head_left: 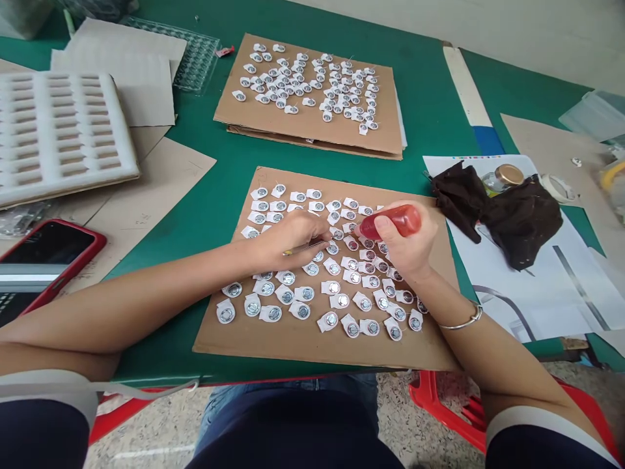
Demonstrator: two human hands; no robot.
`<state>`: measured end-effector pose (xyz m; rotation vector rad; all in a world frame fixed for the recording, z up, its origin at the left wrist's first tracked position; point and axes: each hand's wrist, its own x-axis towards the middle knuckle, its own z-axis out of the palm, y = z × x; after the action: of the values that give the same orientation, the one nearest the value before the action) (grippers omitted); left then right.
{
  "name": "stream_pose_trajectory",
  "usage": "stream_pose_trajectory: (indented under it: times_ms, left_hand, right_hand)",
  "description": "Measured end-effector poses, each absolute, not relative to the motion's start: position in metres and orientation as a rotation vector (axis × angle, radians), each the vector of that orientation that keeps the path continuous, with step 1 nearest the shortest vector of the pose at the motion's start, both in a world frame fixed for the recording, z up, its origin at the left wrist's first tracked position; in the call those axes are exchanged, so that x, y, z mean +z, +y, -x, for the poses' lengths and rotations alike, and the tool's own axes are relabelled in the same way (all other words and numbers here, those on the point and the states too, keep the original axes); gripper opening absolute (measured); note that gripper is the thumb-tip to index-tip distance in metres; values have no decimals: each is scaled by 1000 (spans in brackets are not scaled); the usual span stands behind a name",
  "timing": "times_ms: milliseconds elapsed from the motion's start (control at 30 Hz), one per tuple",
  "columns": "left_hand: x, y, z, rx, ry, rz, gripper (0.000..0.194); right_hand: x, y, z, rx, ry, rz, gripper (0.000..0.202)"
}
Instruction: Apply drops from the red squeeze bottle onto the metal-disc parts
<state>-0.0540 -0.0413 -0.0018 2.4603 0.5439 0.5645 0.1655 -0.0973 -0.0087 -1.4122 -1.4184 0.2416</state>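
Cardboard sheet point(303, 345) below, red bottle point(406, 220) and slim tool point(299, 249) above its tabbed discs point(226, 312)

The sheet looks light and stiff; your right hand point(414, 244) wraps the bottle, probably soft, best gripped round its body; your left hand point(288, 234), apart from it, pinches the tool by its shaft; the discs seem light, perhaps slippery at their shiny centres, so take them by the white tabs; no brand is legible, and marks on the grey board point(163, 176) are too faint to read
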Motion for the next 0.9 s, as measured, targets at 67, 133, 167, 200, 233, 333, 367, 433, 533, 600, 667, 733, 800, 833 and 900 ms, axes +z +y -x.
stream_pose_trajectory:
  times_ms: [67,133,167,200,233,333,367,433,533,600,667,733,800,833,900]
  left_hand:
    - [0,-41,54,555,534,-2451,13]
    - [1,-42,54,551,523,-2440,14]
    - [1,-42,54,550,520,-2435,14]
    - [1,-42,54,550,517,-2431,14]
    - [1,-41,54,553,514,-2429,13]
    - [-1,-41,54,568,503,-2434,13]
    - [-2,-41,54,576,498,-2436,13]
    - [-3,-41,54,583,492,-2441,13]
    - [-3,-41,54,575,488,-2441,14]
    - [-2,-41,54,568,489,-2441,14]
    - [-1,-41,54,567,491,-2439,14]
    - [-1,-41,54,568,491,-2433,13]
    - [0,-41,54,570,493,-2426,12]
    - [1,-41,54,571,493,-2423,12]
    - [1,-42,54,571,494,-2419,12]
  right_hand:
    - [-10,-97,-166,261,-1416,1414,27]
    - [-11,-97,-166,283,-1413,1416,28]
    - [-11,-97,-166,292,-1413,1419,29]
    - [-11,-98,-166,296,-1413,1423,29]
    - [-11,-98,-166,301,-1413,1425,29]
    - [-11,-98,-165,307,-1418,1426,29]
    - [-12,-98,-165,303,-1421,1425,29]
    - [-12,-98,-165,304,-1421,1423,29]
    - [-13,-97,-165,319,-1410,1412,28]
    - [-13,-97,-165,318,-1405,1402,28]
    - [-13,-97,-165,308,-1408,1398,28]
    - [-13,-98,-165,294,-1419,1404,28]
    - [-13,-98,-165,279,-1435,1408,28]
    - [-12,-98,-165,271,-1445,1407,29]
    - [-12,-99,-164,250,-1464,1400,28]
